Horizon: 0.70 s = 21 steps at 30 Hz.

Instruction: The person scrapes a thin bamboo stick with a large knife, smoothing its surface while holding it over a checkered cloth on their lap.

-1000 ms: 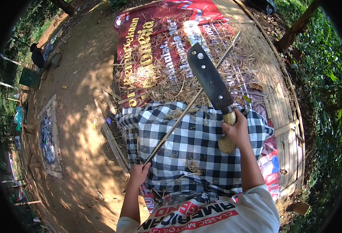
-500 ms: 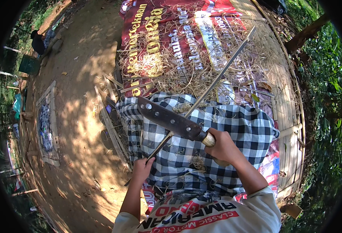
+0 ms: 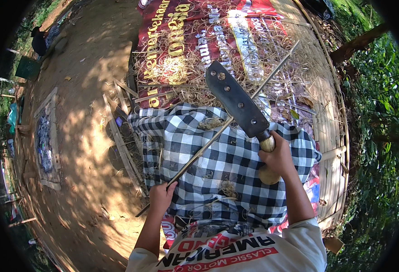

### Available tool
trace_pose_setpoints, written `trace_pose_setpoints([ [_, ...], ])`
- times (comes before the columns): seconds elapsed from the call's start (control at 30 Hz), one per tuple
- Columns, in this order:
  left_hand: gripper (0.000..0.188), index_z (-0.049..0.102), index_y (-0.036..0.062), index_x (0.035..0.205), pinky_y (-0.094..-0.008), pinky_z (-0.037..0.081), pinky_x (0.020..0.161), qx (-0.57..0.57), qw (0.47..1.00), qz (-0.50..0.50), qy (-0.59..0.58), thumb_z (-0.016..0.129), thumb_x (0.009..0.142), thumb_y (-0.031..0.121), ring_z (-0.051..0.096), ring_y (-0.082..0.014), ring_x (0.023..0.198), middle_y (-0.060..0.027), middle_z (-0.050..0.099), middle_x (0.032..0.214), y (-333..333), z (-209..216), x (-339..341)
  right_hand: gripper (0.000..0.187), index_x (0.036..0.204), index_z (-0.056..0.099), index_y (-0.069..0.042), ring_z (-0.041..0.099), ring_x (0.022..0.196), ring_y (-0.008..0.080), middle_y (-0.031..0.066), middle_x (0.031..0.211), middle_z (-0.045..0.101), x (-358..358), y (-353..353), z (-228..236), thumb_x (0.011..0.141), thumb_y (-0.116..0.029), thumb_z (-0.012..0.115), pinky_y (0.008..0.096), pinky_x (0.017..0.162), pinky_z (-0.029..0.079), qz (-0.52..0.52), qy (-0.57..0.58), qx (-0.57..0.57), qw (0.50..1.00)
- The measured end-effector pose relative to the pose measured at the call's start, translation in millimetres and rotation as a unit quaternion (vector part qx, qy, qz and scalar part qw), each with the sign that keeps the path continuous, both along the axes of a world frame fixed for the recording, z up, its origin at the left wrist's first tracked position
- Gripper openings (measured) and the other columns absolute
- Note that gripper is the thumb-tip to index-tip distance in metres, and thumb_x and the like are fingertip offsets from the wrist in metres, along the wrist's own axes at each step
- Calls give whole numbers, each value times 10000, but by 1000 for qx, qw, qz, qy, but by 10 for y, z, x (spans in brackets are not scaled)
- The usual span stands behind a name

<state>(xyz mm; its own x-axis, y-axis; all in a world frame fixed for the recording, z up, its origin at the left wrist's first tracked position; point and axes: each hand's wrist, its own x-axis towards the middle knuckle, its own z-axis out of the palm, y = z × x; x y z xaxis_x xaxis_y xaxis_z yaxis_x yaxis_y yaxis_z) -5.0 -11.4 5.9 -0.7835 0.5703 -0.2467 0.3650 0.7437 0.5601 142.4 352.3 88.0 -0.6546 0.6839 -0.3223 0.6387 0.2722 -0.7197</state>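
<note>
My left hand (image 3: 161,197) is closed round the near part of a long thin bamboo strip (image 3: 197,155), which slants away to the far right over my lap. In my right hand (image 3: 279,156) is a broad machete (image 3: 235,100), gripped by its pale wooden handle. Several round holes run along its dark blade, which points to the far left. The blade crosses the strip about midway; whether its edge touches is hard to make out. A black-and-white checked cloth (image 3: 181,136) covers my lap, with a few curled shavings (image 3: 229,188) lying on it.
Ahead lies a red printed banner (image 3: 163,41) strewn with pale shavings, on a bamboo-slat platform (image 3: 328,102). Loose bamboo pieces (image 3: 121,143) lie at its left side. Further left are a framed patch (image 3: 56,154) on the ground, a green box (image 3: 27,68) and a seated person (image 3: 39,41).
My right hand has pushed the machete away and to the right, and its blade now sits farther up the strip. My left hand still grips the strip, which has shifted slightly.
</note>
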Motion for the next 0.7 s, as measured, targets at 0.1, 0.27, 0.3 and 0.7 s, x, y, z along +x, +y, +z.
trace_pose_setpoints([
  [0.1,459,638,-6,691,-433,418,489,13,1000,10,-8,644,913,396,554,-414,527,-213,527,543,-21,-65,29,521,1148,568,79,627,682,201,131,811,642,-54,92,56,654,-39,685,346,637,515,-27,35,26,999],
  [0.27,444,648,-7,708,-426,420,493,1,1000,15,-25,647,914,387,555,-416,532,-215,530,551,22,26,20,567,1184,568,46,681,780,334,206,840,673,108,-179,-230,649,-70,715,393,734,520,3,28,-5,1000],
  [0.3,442,649,-8,711,-425,421,494,-2,999,13,-29,647,914,386,556,-416,533,-215,530,552,31,43,3,566,1182,569,49,682,779,317,204,836,671,111,-167,-211,648,-66,716,390,731,520,-2,32,-37,999],
  [0.7,418,664,-21,756,-417,417,494,-12,999,12,-50,648,915,365,550,-424,548,-234,541,586,83,171,-34,525,1173,580,48,618,570,164,90,725,623,193,29,-259,661,-19,674,319,554,507,35,8,-102,994],
])
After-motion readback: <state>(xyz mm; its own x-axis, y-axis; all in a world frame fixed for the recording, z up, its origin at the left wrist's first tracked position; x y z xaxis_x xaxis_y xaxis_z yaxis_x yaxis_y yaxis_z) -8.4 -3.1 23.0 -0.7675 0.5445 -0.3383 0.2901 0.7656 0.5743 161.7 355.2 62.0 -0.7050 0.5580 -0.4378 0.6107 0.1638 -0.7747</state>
